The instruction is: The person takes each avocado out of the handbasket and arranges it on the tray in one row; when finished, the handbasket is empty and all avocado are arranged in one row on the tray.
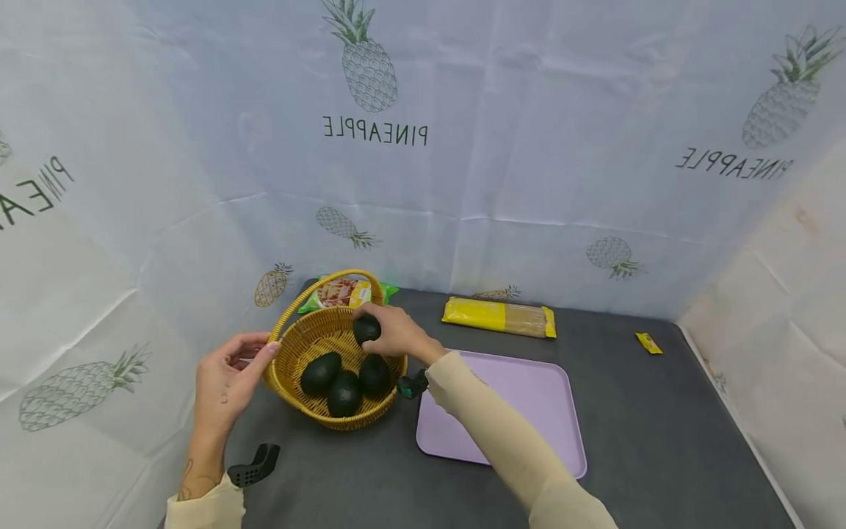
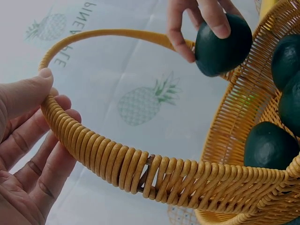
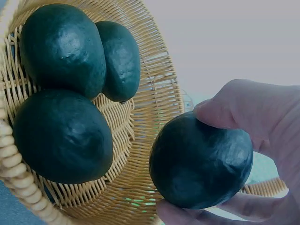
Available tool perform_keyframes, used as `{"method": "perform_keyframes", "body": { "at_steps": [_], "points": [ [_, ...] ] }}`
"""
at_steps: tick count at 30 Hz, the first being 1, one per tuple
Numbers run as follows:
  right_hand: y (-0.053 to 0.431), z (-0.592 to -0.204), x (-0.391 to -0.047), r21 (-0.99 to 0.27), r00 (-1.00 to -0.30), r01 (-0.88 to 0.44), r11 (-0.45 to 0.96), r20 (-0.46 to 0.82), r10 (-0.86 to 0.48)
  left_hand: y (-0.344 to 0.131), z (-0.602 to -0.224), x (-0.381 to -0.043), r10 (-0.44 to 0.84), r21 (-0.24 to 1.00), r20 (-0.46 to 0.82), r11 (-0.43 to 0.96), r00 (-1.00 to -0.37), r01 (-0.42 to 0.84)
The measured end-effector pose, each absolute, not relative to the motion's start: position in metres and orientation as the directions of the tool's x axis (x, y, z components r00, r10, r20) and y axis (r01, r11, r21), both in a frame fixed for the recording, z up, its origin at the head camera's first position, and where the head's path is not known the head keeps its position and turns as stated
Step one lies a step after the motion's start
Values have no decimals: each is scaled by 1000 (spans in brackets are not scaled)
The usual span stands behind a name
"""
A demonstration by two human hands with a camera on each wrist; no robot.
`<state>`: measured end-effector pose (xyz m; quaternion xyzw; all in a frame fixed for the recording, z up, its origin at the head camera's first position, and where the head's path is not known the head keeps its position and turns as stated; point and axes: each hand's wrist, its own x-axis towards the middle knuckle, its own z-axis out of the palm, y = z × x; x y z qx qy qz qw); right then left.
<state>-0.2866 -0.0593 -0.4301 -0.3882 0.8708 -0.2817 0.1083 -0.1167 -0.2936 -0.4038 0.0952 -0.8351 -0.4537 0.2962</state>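
A yellow wicker basket (image 1: 297, 345) with a tall arched handle stands on the left of the table. Three dark green avocados (image 1: 344, 394) lie together at its bottom. My left hand (image 1: 228, 375) pinches the basket's handle (image 2: 93, 145) between thumb and fingers, on the left side. Over the basket's far right part, my right hand (image 1: 396, 332) holds another avocado (image 3: 201, 161), thumb on one side and fingers on the other. That avocado is above the others and apart from them.
A lilac tray (image 1: 529, 400) lies right of the basket, partly under my right forearm. Behind it is a yellow pack of noodles (image 1: 499, 317). A green food packet (image 1: 337, 292) lies behind the basket, and a small yellow sachet (image 1: 648, 343) at the far right. Printed cloth hangs around the table.
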Motion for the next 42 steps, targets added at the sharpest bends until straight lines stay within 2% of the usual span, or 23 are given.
{"method": "perform_keyframes", "body": {
  "at_steps": [10, 24, 42],
  "points": [
    [-33, -427, -285, -626, -695, -597, 502, 92, -713, -293, -403, -118, -436, 817, 397, 569, -808, 95],
    [13, -430, -280, -673, -782, -529, 517, 150, -605, -294, -401, -118, -433, 809, 427, 575, -794, 122],
    [57, -460, -256, -794, -916, -286, 536, 61, -397, -293, -404, -115, -436, 818, 409, 564, -802, 110]
  ]
}}
